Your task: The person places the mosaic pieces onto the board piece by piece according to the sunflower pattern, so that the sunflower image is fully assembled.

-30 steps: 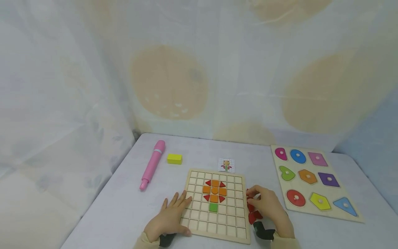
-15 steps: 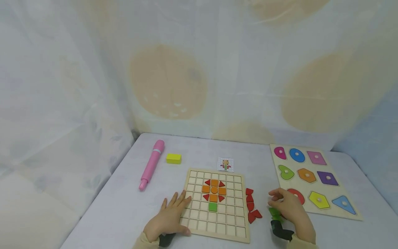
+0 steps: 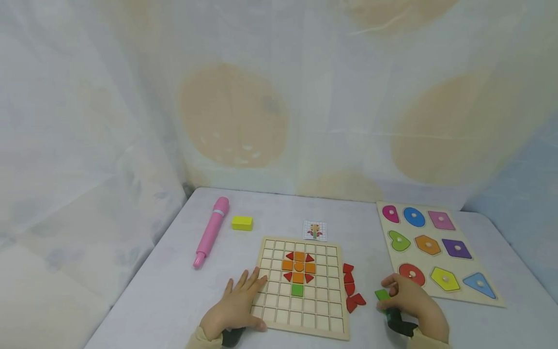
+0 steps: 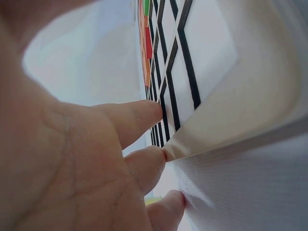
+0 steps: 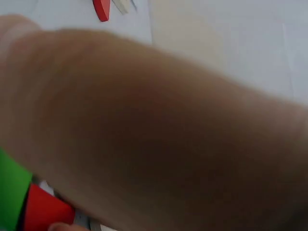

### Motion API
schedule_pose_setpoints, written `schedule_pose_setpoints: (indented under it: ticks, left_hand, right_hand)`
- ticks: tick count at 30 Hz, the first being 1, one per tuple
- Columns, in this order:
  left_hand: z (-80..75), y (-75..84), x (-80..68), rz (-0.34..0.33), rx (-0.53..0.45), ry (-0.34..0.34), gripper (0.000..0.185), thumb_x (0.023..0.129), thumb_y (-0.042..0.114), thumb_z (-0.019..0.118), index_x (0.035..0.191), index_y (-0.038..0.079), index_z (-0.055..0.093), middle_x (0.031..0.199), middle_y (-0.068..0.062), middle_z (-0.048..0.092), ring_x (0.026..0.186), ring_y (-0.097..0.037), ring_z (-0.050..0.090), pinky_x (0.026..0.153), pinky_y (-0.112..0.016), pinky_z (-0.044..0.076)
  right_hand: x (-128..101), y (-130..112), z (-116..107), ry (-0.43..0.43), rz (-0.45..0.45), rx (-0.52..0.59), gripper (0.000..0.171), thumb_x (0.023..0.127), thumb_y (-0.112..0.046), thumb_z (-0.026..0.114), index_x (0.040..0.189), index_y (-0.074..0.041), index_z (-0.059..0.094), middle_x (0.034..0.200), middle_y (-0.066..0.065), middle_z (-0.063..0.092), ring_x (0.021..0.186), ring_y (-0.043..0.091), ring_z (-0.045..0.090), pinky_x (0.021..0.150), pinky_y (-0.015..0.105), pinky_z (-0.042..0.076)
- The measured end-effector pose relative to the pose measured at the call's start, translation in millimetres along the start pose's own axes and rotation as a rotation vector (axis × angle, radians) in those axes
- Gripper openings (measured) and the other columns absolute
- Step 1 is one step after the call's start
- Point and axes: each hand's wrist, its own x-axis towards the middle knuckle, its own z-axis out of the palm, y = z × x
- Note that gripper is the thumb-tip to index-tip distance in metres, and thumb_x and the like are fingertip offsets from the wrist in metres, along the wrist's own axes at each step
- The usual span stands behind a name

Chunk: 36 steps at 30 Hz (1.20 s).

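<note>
On the pale worktop (image 3: 174, 291), near its front edge, a wooden grid board (image 3: 301, 286) lies flat. The left hand (image 3: 235, 308) rests palm-down on the board's left margin with its fingers straight and spread; the left wrist view shows the fingertips (image 4: 149, 113) pressing against the board's edge and the worktop, holding nothing. Coloured tiles already sit on the board: orange squares and a round piece ringed by red triangles (image 3: 299, 266), with one green square (image 3: 297, 290) just below them.

Right of the board, the right hand (image 3: 414, 305) hovers low over the worktop, its fingers curled round a small green piece (image 3: 382, 294) pinched at the fingertips. The right wrist view is almost wholly filled by blurred skin, with a strip of green and a bit of red at its lower left corner. Between the board and this hand lies a loose cluster of red pieces (image 3: 350, 288), apart from the hand.

Farther right sits a shape puzzle board (image 3: 497, 300) with knobbed coloured shapes, close behind the right hand. Beyond the grid board lie a small pattern card (image 3: 315, 230), a yellow block (image 3: 241, 223) and a pink pen-like toy (image 3: 211, 231). A pale patterned cloth (image 3: 261, 97) hangs behind everything.
</note>
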Motion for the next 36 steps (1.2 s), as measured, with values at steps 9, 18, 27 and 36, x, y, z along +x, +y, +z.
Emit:
schedule_pose_setpoints:
  ticks: [9,18,27,36]
  left_hand:
    - [1.7,-0.8,0.7,-0.007,-0.004,-0.008,0.109,0.062,0.045,0.086,0.151,0.012,0.033,0.163,-0.017,0.014,0.148,-0.048,0.01,0.107,-0.078,0.004]
    - [-0.1,1.3,-1.4,-0.008,-0.014,-0.006,0.109,0.062,0.044,0.087,0.151,0.01,0.033,0.162,-0.017,0.015,0.147,-0.048,0.01,0.107,-0.078,0.004]
    - [0.2,0.4,-0.4,-0.005,0.008,-0.009,0.109,0.063,0.045,0.086,0.151,0.011,0.032,0.163,-0.017,0.015,0.148,-0.047,0.01,0.107,-0.078,0.005]
    - [-1.2,1.5,-1.3,-0.001,-0.004,-0.001,0.109,0.063,0.045,0.086,0.151,0.011,0.032,0.163,-0.017,0.014,0.148,-0.047,0.01,0.107,-0.078,0.004]
  right_hand:
    - [3,-6,4,0.008,0.066,-0.08,0.053,0.068,-0.026,0.087,0.103,0.002,0.059,0.086,0.011,0.056,0.078,0.021,0.052,0.066,0.033,0.049]
    - [5,-9,6,0.053,0.047,-0.081,0.037,0.071,-0.014,0.082,0.099,0.001,0.062,0.083,0.008,0.059,0.078,0.021,0.052,0.064,0.031,0.047]
    - [4,-24,12,0.081,-0.033,-0.067,0.037,0.074,-0.013,0.079,0.105,-0.001,0.064,0.093,0.008,0.062,0.085,0.021,0.053,0.07,0.035,0.053]
    - [-5,-52,22,0.107,-0.151,-0.083,0.034,0.073,-0.011,0.079,0.104,-0.006,0.064,0.094,0.005,0.063,0.084,0.019,0.053,0.068,0.034,0.051]
